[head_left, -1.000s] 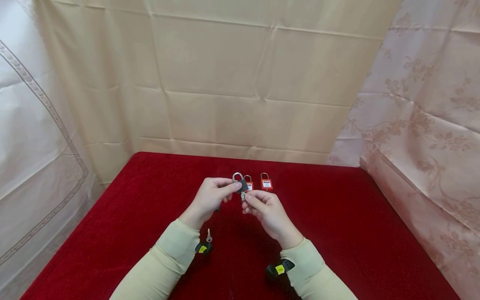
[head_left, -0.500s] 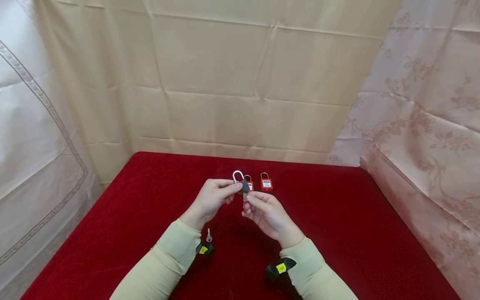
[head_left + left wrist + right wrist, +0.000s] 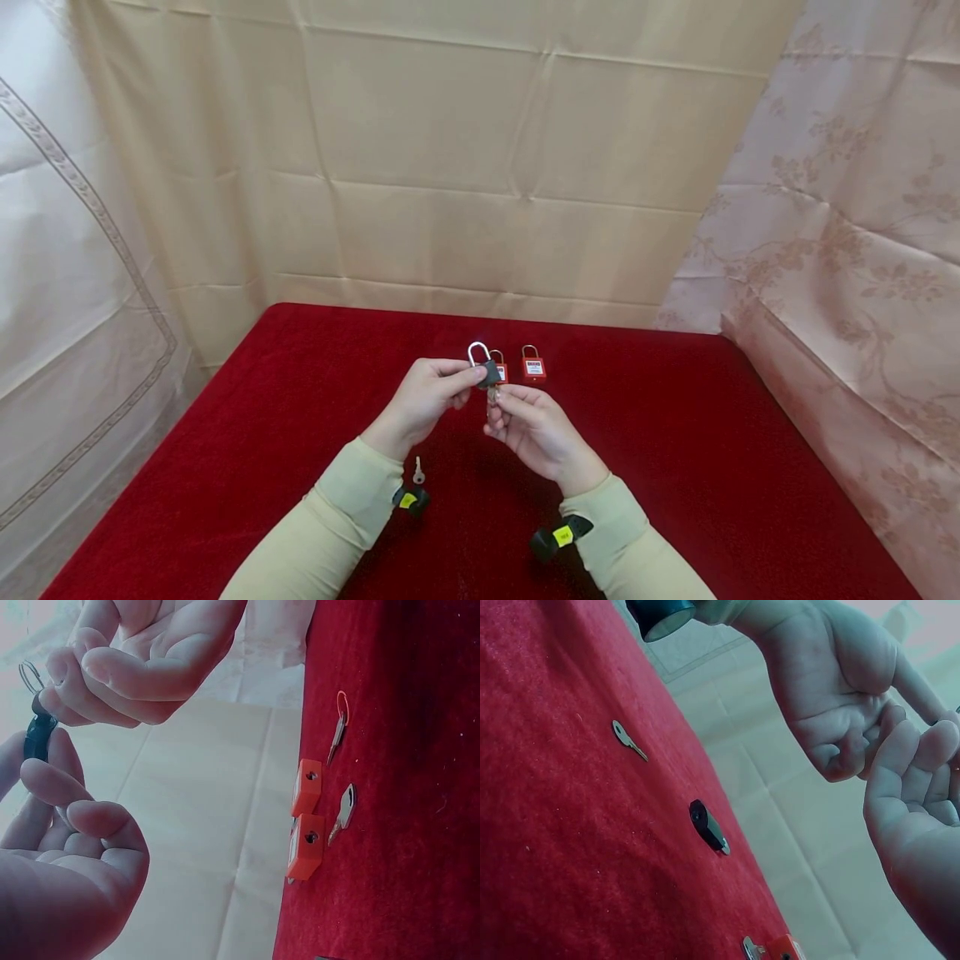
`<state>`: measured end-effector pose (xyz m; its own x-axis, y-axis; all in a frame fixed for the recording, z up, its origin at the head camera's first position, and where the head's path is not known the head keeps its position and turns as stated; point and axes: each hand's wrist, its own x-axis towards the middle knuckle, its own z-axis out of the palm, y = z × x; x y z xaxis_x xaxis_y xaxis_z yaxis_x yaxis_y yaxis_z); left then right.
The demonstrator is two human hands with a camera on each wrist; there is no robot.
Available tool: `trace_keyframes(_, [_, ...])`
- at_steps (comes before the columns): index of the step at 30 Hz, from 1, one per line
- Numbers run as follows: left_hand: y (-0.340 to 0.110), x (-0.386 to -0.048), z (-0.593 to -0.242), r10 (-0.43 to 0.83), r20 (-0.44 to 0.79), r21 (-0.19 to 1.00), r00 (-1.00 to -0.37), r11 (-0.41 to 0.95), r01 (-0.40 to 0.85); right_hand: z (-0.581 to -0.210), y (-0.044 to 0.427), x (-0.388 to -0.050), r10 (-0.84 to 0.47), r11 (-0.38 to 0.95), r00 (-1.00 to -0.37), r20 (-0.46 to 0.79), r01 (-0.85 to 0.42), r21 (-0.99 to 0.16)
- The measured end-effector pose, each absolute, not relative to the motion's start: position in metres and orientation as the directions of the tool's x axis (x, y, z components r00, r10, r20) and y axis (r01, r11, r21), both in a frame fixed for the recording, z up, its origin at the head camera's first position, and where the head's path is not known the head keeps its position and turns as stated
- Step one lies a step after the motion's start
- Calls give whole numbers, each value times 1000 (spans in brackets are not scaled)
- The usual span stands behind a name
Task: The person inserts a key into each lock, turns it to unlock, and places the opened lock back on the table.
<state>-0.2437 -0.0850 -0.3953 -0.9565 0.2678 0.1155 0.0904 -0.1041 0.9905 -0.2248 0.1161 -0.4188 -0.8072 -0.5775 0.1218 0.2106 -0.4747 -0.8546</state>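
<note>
Plainly, the dark padlock (image 3: 492,373) sits pinched in the left grip (image 3: 426,395).

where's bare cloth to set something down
In the head view, red cloth looks bare from the right sleeve to the cloth's right edge, and left of the left sleeve. The middle is crowded: left hand with dark padlock, right hand, red padlocks, loose keys.

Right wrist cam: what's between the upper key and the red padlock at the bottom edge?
A black padlock lies between the upper key and red padlock; a second key sits right beside the latter. Right wrist view.
</note>
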Motion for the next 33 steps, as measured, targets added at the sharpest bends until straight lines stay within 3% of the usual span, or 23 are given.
trace_keyframes(9, [-86,-244,-394,258,112,992,-960,-83,93,-419,115,-225,-558,-452,-817,142,156,-878])
trace_keyframes(20, [-86,-242,-393,212,152,988,-965,-7,154,-415,115,-223,-418,-300,-895,153,-23,-954])
trace_keyframes(23, [-85,-243,-393,199,157,987,-967,11,163,-413,114,-222,-375,-206,-911,170,-97,-974])
trace_keyframes(26, [-86,-243,-394,185,152,986,-971,40,162,-411,114,-222,-328,-15,-916,230,-239,-971])
trace_keyframes(30, [-86,-243,-394,168,135,986,-976,72,149,-410,113,-221,-285,220,-891,354,-420,-881])
trace_keyframes(33, [-86,-243,-394,167,112,990,-980,70,125,-410,113,-220,-268,276,-875,402,-470,-839])
